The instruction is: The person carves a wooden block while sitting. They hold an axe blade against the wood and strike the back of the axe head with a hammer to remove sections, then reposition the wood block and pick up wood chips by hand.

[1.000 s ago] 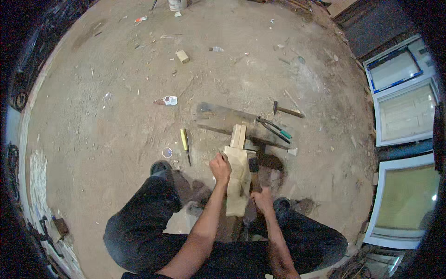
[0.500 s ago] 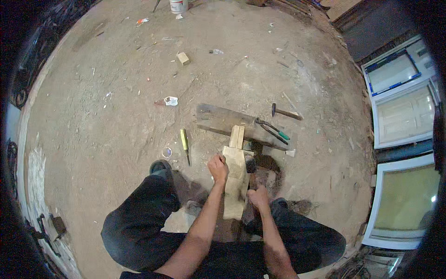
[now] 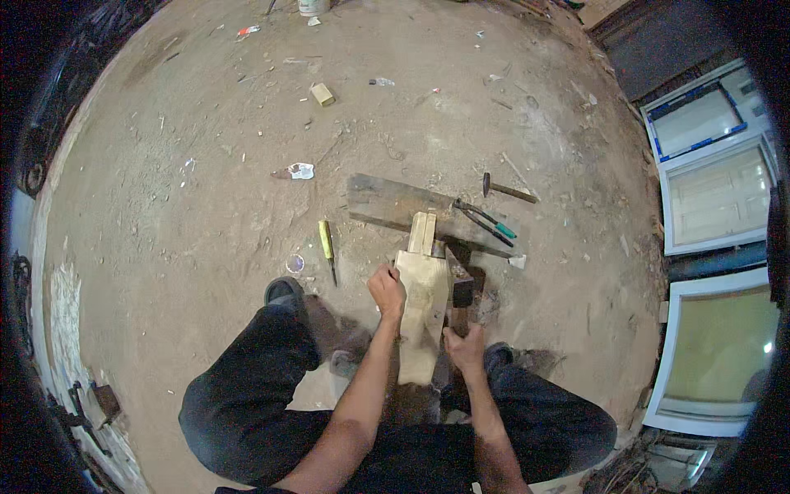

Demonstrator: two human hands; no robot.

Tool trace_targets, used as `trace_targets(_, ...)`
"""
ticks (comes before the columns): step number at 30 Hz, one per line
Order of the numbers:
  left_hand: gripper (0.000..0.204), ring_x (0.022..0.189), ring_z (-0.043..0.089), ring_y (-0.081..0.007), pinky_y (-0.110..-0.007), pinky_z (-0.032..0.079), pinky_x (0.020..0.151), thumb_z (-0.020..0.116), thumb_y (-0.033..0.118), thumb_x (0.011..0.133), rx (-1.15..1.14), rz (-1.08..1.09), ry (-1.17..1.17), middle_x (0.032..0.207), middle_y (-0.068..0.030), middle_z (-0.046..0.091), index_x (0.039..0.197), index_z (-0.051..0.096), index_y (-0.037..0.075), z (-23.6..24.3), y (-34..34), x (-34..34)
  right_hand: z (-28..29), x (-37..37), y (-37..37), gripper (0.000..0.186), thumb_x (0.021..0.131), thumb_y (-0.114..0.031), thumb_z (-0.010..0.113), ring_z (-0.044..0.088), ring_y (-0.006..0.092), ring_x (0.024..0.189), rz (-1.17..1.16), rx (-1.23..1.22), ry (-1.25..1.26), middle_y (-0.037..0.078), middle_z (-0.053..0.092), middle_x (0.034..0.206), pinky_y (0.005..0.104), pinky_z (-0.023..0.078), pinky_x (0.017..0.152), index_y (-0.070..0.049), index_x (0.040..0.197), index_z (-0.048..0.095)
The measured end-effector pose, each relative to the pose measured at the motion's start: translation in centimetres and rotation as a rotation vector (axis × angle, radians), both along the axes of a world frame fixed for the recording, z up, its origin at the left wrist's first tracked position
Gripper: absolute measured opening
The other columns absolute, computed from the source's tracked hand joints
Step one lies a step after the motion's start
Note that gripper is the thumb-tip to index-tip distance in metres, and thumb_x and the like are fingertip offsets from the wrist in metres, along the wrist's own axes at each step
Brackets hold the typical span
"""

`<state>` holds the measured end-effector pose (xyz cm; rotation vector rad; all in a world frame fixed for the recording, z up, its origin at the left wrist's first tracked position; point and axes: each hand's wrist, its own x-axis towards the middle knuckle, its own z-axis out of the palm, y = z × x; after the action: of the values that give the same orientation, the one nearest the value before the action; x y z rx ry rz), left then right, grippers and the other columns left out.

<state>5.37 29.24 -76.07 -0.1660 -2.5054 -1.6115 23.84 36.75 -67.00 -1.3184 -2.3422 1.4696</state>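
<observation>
Pale, smooth-sawn wooden block point(image 3: 424, 309) (matt); weathered grey plank point(image 3: 403, 206); dusty, rough earthen floor point(image 3: 206, 165); glossy yellow plastic screwdriver handle point(image 3: 326, 238).

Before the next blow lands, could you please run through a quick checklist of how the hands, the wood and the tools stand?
1. Left hand steadies the pale wooden block at its left edge: ok.
2. Right hand grips the handle of the hammer: ok.
3. Hammer head is beside the block's right edge, apart from the left hand: ok.
4. Block's far end rests against the dark plank: ok, though how firmly it sits, cannot tell.
5. Loose tools near the work: pliers on the plank, yellow-handled screwdriver and a second hammer on the dirt floor: not ok if the block shifts.
</observation>
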Motion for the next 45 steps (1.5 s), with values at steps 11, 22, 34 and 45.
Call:
trace_targets(11,0.054,0.045,0.047,-0.0322,-0.046,0.037,0.055,0.034,0.025,0.099,0.006,0.048,-0.069,0.051,-0.0191,0.049,0.059,0.052,-0.006,1.2,0.8,0.3,-0.1,0.3,0.4,0.028,0.076,-0.023,0.071,0.062,0.0211,0.061,0.020,0.008,-0.172,0.011,0.065,0.067,0.0389,0.046,0.058,0.003,0.087,0.069)
trace_targets(22,0.036,0.060,0.057,-0.0388,-0.046,0.042,0.060,0.044,0.019,0.093,-0.063,-0.013,0.019,0.064,-0.0217,0.059,0.065,0.056,-0.001,1.4,0.8,0.4,-1.8,-0.8,1.0,0.020,0.077,-0.017,0.069,0.059,0.0187,0.056,-0.051,0.105,-0.233,0.007,0.060,0.061,0.0401,0.043,0.053,0.002,0.072,0.063)
trace_targets(34,0.043,0.056,0.057,-0.0390,-0.047,0.042,0.061,0.041,0.020,0.097,-0.086,-0.009,-0.045,0.061,-0.0207,0.058,0.062,0.059,0.002,-1.1,0.5,-0.3,0.7,-1.0,1.1,0.029,0.070,-0.023,0.070,0.062,0.0256,0.061,0.041,0.044,-0.274,0.014,0.064,0.065,0.0405,0.047,0.062,0.004,0.080,0.066)
trace_targets(45,0.048,0.054,0.054,-0.0367,-0.046,0.041,0.060,0.036,0.022,0.098,0.007,0.000,-0.073,0.060,-0.0211,0.056,0.062,0.056,-0.002,0.4,0.4,0.0,1.5,-2.0,-1.7,0.036,0.073,-0.032,0.070,0.070,0.0360,0.085,-0.009,0.068,-0.459,0.021,0.072,0.087,0.0459,0.051,0.076,-0.004,0.095,0.074)
